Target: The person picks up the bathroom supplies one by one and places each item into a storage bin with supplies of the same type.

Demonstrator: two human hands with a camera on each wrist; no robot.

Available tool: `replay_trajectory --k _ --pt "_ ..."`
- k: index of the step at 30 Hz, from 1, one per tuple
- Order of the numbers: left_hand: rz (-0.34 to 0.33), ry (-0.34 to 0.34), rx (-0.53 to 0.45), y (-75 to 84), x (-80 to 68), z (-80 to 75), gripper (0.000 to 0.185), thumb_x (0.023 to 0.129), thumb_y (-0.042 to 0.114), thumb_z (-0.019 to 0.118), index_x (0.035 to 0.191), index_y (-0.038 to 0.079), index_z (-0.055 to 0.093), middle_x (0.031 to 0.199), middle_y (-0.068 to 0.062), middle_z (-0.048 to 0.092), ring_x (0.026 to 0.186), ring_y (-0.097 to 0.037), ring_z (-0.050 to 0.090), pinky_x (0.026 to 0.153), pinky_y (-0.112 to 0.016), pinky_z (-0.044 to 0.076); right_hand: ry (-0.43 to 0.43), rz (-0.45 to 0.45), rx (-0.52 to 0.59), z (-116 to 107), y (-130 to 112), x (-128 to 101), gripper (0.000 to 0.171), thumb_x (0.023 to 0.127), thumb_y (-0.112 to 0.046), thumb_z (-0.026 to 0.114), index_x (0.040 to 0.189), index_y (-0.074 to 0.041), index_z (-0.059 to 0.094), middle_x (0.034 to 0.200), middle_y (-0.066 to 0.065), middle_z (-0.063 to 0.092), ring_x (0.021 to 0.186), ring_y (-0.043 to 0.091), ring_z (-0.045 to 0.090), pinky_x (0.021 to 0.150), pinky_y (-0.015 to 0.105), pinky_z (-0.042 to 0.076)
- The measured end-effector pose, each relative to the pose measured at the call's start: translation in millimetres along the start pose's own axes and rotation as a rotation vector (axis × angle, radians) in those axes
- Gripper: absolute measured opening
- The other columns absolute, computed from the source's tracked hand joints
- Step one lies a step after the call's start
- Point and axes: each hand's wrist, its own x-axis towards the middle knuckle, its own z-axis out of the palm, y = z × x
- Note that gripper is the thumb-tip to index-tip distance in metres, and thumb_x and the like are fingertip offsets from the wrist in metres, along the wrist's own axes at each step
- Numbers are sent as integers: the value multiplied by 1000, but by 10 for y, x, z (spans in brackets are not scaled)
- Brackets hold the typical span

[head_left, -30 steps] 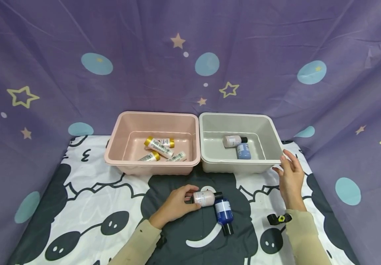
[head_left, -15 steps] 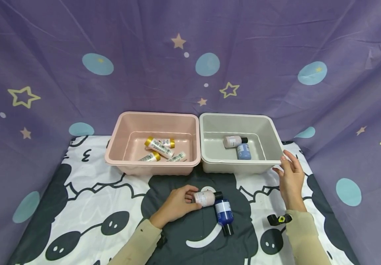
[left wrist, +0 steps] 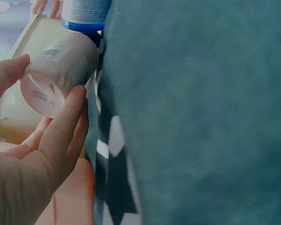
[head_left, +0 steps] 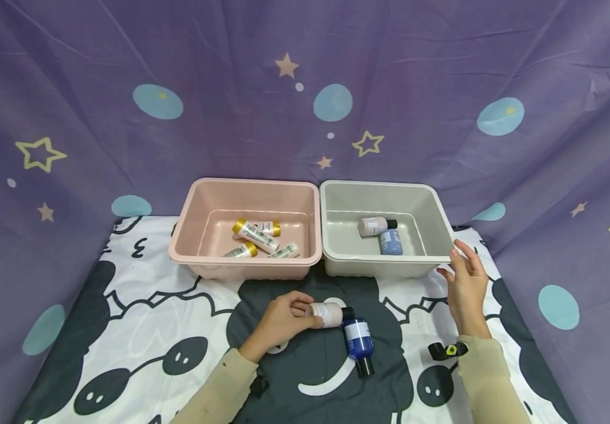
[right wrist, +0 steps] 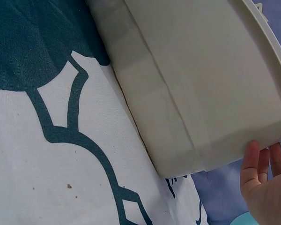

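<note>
1. Two tubs sit side by side on the counter (head_left: pixel 141 306), the left tub (head_left: pixel 191 232) touching the right tub (head_left: pixel 434 221).
2. Tubes (head_left: pixel 254 235) lie in the left tub, two bottles (head_left: pixel 381 232) in the right.
3. Before the tubs, a small bottle (head_left: pixel 328 314) and a larger bottle (head_left: pixel 358 340) lie touching.
4. A clip (head_left: pixel 445 350) lies further right.

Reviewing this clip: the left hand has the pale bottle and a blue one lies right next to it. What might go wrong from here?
1. The left hand grips the pale bottle only near its base, so it may slip.
2. The blue bottle lies against the pale one's cap; lifting could set it rolling.
3. The right hand only touches the grey bin at its corner with straight fingers, so the bin may shift.
</note>
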Motion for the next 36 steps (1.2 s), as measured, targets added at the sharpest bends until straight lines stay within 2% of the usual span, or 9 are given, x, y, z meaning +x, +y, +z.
replay_trajectory --k 10,15,20,24,28,32,36 --pt "7 -38 -132 208 15 -92 48 81 25 86 117 1 67 103 -6 71 92 -19 71 76 -29 57 25 20 18 21 -10 15 42 93 -10 73 133 -4 63 119 16 62 93 23 65 66 32 57" --pt "43 -73 -177 392 41 -137 51 82 22 85 121 -3 64 105 -9 69 95 -21 70 76 -30 58 26 24 12 12 1 20 43 93 -10 73 134 -3 62 118 15 62 93 23 65 66 31 57" --pt "100 -111 -213 661 96 -217 51 84 19 83 124 -3 62 110 -11 67 98 -22 69 78 -31 58 30 23 8 11 0 21 41 93 -9 72 133 -4 63 117 15 62 92 22 65 66 31 57" --pt "142 -118 -214 902 206 -281 48 83 17 84 124 1 63 111 -11 66 98 -22 69 79 -32 58 26 16 16 12 0 19 41 93 -10 73 132 -4 64 117 15 63 92 23 65 66 31 57" --pt "204 -100 -172 1146 355 -319 46 83 17 84 123 2 65 110 -10 67 97 -21 70 79 -32 58 16 8 21 9 4 11 41 93 -9 72 132 -3 63 116 15 63 90 21 65 65 31 57" --pt "248 -87 -150 1377 540 -327 45 83 19 84 121 4 66 110 -7 68 95 -18 70 79 -32 58 12 6 12 6 2 7 41 94 -9 71 133 -2 62 115 14 63 89 20 65 66 31 57" --pt "264 -103 -144 1582 754 -322 45 84 23 83 121 5 66 111 -5 69 97 -18 69 81 -33 57 10 8 11 12 -9 4 41 94 -9 72 133 -2 62 117 15 63 90 21 65 66 31 56"
